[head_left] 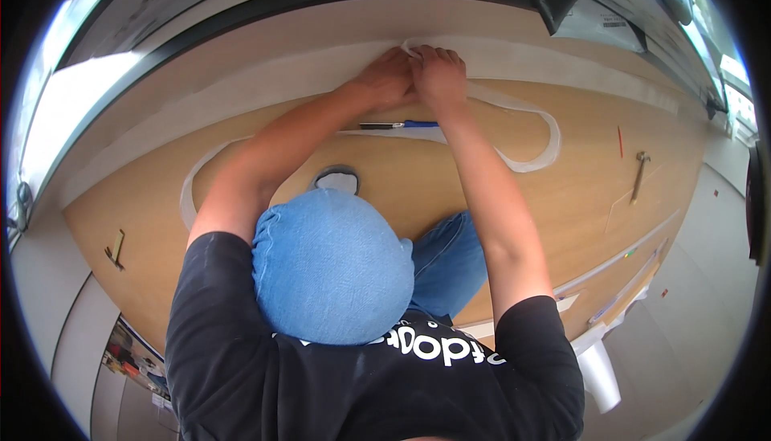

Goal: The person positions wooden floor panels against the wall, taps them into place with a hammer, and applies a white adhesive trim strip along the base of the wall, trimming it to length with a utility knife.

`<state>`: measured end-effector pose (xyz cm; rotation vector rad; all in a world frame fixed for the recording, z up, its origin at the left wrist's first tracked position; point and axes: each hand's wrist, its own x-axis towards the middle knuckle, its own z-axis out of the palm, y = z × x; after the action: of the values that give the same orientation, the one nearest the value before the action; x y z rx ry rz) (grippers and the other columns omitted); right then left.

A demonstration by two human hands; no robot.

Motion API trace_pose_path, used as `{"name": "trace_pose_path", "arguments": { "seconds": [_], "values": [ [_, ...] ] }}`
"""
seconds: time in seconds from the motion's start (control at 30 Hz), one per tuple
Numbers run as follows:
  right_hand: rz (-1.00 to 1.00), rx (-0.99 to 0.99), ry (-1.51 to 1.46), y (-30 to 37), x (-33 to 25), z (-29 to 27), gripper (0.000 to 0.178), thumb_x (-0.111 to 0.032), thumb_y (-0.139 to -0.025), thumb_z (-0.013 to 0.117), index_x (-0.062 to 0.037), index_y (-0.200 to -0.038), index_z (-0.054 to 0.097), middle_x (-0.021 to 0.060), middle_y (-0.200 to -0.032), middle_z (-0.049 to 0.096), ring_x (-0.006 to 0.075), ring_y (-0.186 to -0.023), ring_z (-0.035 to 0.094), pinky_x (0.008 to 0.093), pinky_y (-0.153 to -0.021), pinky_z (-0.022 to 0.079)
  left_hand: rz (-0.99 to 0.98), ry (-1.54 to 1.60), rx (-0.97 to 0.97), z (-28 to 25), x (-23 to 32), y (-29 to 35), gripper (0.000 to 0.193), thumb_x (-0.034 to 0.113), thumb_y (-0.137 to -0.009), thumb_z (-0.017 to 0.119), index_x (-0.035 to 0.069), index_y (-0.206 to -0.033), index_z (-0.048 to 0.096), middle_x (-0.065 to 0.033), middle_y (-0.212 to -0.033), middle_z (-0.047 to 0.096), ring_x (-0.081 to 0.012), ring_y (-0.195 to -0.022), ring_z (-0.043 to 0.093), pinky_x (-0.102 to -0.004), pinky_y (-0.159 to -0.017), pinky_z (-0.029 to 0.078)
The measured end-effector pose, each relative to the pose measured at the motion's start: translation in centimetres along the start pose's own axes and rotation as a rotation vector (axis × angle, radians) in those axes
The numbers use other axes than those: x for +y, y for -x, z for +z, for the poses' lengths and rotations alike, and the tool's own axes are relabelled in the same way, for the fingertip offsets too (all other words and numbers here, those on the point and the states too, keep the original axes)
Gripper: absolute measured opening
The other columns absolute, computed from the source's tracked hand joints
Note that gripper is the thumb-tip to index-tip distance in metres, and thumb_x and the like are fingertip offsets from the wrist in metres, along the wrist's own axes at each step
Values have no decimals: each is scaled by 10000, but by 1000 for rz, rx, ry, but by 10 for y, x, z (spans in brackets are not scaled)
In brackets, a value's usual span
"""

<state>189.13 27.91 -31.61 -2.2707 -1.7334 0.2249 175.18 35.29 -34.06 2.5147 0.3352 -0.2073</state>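
The thin white flexible strip [552, 140] curves flat on the smooth tan board [385, 164], its long axis mainly left to right; a curled part, pointing forward, is pinched by the right hand [439, 75]; the left hand [389, 78] bends beside, its grip I cannot tell.

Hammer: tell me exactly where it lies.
In the head view, the hammer lies on the brown board at the right, just below and right of the thin red stick.
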Motion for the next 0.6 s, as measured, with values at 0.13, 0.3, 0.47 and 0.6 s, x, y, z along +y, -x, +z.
{"name": "trace_pose_path", "arguments": {
  "seconds": [0.13, 0.3, 0.47, 0.6],
  "values": [
    [-114, -109, 263, -13, 54, -5, 184, -216, -922, 637, -79, -1035, 685, 134, -965, 700, 350, -963, 655, 483, -839, 536, 28, -81, 284, 23, -4, 6, 681, 464, -948, 641, 62, -1477, 492, -139, -1581, 418, -331, -1504, 312, -473, -1257, 208],
    [-5, 202, 231, -17, 159, -73, 124, -180, -953, 633, -88, -1011, 691, 145, -930, 697, 367, -924, 661, 491, -779, 556, -2, -87, 291, 32, -4, 6, 718, 459, -948, 652, 63, -1512, 453, -134, -1635, 352, -329, -1545, 243, -478, -1276, 169],
    [135, 141, 200, 1, 203, -85, 174, -230, -987, 614, -92, -1055, 696, 160, -986, 712, 379, -967, 671, 504, -810, 562, -46, -122, 222, 25, 19, -15, 716, 445, -952, 653, 58, -1516, 444, -165, -1644, 329, -344, -1549, 228, -479, -1275, 178],
    [7, 12, 132, 5, 192, -61, 202, -252, -1008, 573, -97, -1054, 694, 158, -980, 716, 374, -960, 675, 520, -789, 567, 222, -78, 114, 10, 35, -60, 727, 452, -951, 656, 57, -1522, 441, -200, -1649, 308, -357, -1555, 212, -489, -1272, 184]
  ]
}}
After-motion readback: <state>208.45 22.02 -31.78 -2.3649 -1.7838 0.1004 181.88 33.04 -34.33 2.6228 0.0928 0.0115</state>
